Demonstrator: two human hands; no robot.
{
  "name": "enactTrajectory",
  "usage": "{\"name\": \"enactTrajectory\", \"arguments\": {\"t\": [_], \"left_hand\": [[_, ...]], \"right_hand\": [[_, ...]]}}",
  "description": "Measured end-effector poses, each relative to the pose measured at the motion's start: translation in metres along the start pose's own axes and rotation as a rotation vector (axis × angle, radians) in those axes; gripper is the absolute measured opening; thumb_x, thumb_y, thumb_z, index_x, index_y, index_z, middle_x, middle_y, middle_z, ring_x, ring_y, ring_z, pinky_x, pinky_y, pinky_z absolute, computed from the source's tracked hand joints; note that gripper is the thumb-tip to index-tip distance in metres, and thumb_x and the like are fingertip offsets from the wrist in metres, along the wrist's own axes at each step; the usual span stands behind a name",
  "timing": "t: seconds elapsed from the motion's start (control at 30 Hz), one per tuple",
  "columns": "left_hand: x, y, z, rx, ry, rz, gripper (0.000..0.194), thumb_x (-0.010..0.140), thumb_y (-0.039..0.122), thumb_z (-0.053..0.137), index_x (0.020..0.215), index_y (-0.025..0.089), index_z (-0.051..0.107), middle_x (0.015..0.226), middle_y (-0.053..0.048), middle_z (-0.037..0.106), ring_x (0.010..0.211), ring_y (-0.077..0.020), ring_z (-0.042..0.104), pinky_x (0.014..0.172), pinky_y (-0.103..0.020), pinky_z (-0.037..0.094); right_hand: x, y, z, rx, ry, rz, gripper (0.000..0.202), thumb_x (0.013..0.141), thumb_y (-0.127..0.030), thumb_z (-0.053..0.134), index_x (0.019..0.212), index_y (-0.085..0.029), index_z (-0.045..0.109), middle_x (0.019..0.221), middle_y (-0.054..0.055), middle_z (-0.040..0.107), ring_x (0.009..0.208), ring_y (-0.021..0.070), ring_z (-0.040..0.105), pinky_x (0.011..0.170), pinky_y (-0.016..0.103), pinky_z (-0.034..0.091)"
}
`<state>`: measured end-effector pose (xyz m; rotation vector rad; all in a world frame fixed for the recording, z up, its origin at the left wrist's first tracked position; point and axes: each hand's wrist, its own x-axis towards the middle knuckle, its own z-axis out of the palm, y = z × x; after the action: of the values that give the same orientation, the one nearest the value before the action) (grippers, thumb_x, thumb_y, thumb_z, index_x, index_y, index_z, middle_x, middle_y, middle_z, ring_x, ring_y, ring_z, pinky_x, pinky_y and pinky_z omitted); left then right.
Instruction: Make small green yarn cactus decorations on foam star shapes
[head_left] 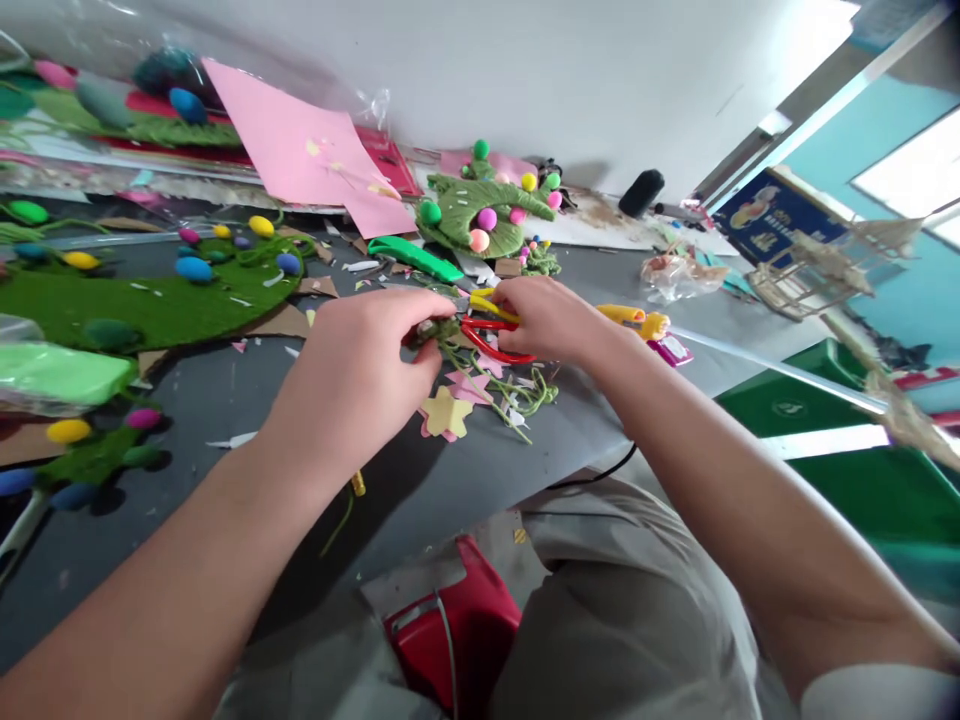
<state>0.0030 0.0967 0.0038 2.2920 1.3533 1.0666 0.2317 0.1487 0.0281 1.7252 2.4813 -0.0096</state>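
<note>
My left hand (375, 350) is closed, thumb and forefinger pinching a small bundle of green yarn (442, 333). Loose strands trail from it toward the right. Close beside it, my right hand (541, 318) has its fingers curled on scissors with red and yellow handles (499, 345); the blades are mostly hidden near the left fingertips. Below the hands lie a yellow paper flower (447, 410) and pink paper flowers (469, 385). A green utility knife (415, 258) rests just beyond them.
Behind stands a green yarn-wrapped shape with coloured balls (469, 210). A larger green piece (150, 305) lies left, near pink paper (292, 140). At right are a yellow glue gun (634, 320), a plastic bag (679, 275) and a green bin (825, 400). Paper scraps litter the grey table.
</note>
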Motion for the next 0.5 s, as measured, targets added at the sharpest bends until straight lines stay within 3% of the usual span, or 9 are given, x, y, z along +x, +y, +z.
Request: {"name": "enactTrajectory", "arguments": {"t": [0.13,0.27,0.37,0.5], "left_hand": [[0.000,-0.004,0.000,0.109,0.038,0.045,0.032,0.089,0.020,0.060,0.116,0.025,0.077,0.101,-0.005,0.082,0.089,-0.0270,0.077,0.079,-0.037,0.057],[-0.001,-0.005,0.002,0.139,0.037,0.038,0.034,0.092,0.022,0.057,0.122,0.023,0.073,0.103,-0.006,0.081,0.093,-0.0276,0.078,0.083,-0.038,0.058],[-0.002,-0.004,0.005,0.171,0.063,0.046,0.029,0.091,0.020,0.058,0.115,0.025,0.073,0.103,-0.006,0.081,0.092,-0.0279,0.078,0.081,-0.039,0.057],[-0.003,-0.003,0.009,0.225,0.051,0.031,0.028,0.094,0.021,0.055,0.114,0.032,0.072,0.101,-0.001,0.080,0.091,-0.0254,0.077,0.079,-0.038,0.055]], "right_hand": [[-0.025,0.003,-0.010,-0.007,0.080,0.088,0.015,0.080,-0.025,0.063,0.092,-0.019,0.057,0.095,0.009,0.066,0.078,0.0214,0.054,0.062,0.032,0.028],[-0.071,0.012,-0.020,0.054,0.196,0.286,0.021,0.083,-0.037,0.063,0.094,-0.019,0.061,0.088,0.009,0.067,0.075,0.0223,0.055,0.063,0.034,0.035],[-0.101,0.022,-0.022,0.080,0.186,0.368,0.029,0.080,-0.041,0.068,0.098,-0.019,0.064,0.093,0.010,0.070,0.076,0.0241,0.060,0.065,0.036,0.041],[-0.124,0.032,-0.016,0.133,0.194,0.380,0.036,0.076,-0.049,0.073,0.098,-0.020,0.070,0.077,0.006,0.070,0.064,0.0212,0.059,0.061,0.036,0.044]]}}
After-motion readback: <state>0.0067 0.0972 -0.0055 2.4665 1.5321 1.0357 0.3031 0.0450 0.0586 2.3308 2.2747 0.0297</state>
